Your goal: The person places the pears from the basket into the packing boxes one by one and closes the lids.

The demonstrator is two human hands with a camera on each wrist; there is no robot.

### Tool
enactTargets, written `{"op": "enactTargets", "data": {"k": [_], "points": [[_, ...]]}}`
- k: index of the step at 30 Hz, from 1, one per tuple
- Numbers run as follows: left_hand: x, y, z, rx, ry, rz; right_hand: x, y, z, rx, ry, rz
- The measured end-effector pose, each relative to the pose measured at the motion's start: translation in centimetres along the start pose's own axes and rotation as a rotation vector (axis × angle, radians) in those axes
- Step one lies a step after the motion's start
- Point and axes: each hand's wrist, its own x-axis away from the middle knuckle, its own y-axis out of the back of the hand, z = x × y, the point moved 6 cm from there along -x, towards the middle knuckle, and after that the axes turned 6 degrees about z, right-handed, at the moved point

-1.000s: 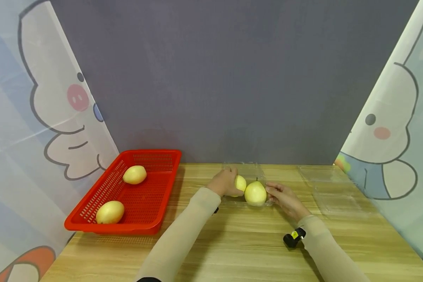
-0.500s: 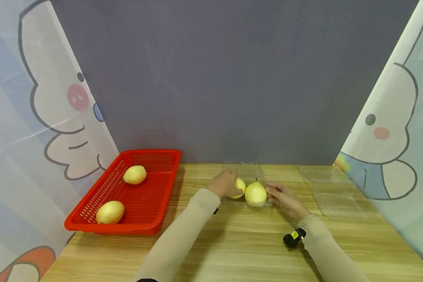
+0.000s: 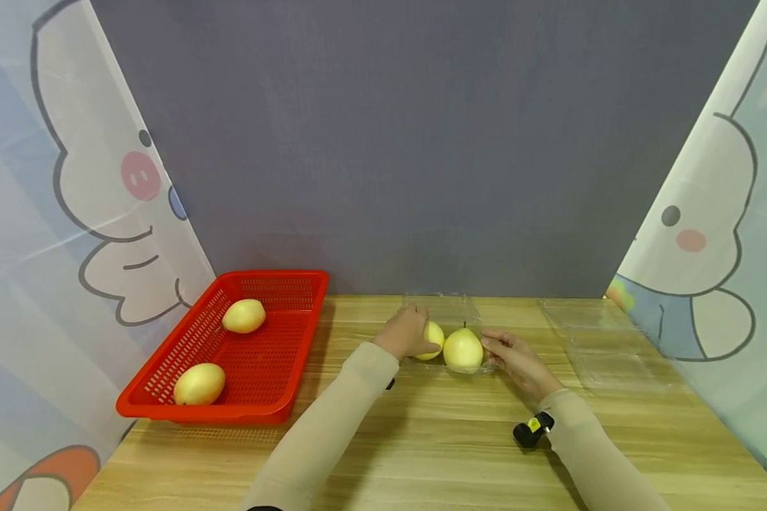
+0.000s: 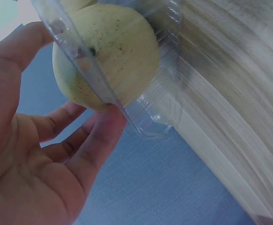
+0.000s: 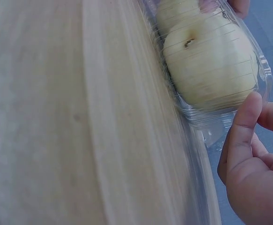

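A clear plastic clamshell box [image 3: 450, 306] lies open on the wooden table [image 3: 422, 440]. My left hand [image 3: 410, 331] grips a yellow pear [image 3: 434, 338] at the box's left end, against a second pear [image 3: 463, 349] that sits in it. In the left wrist view the thumb and fingers [image 4: 96, 136] curl round this pear [image 4: 113, 56] at the box's rim [image 4: 150, 126]. My right hand [image 3: 511, 355] holds the box's right end. In the right wrist view its thumb [image 5: 244, 126] presses the box's corner [image 5: 211, 124] beside the second pear [image 5: 211, 65].
A red slotted basket [image 3: 230, 415] at the left holds two more pears [image 3: 243, 316] [image 3: 199, 383]. Another clear box [image 3: 604, 341] lies open at the right. A grey wall stands close behind the table, with cartoon curtains on both sides.
My left hand has lowered its pear a little, down into the box and closer to the second pear. The right hand has stayed at the box's end.
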Motion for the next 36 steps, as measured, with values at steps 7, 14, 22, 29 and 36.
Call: {"op": "enactTargets", "data": {"k": [7,14,22,29,36], "points": [[0.0,0.1,0.2,0.04,0.004,-0.006,-0.1,0.0,0.0,0.004,0.006,0.01],[-0.1,0.7,0.9,0.127,-0.017,-0.071,0.0,-0.1,0.2,-0.001,0.011,0.011],[-0.4,0.6,2.4,0.178,-0.013,-0.133,0.0,-0.1,-0.1,-0.005,-0.002,-0.002],[-0.7,0.3,3.8,0.293,0.017,-0.165,0.1,0.1,-0.2,-0.001,-0.007,-0.006],[-1.2,-0.2,5.0,0.355,0.041,-0.183,0.1,0.0,-0.1,-0.005,0.001,0.003]]}}
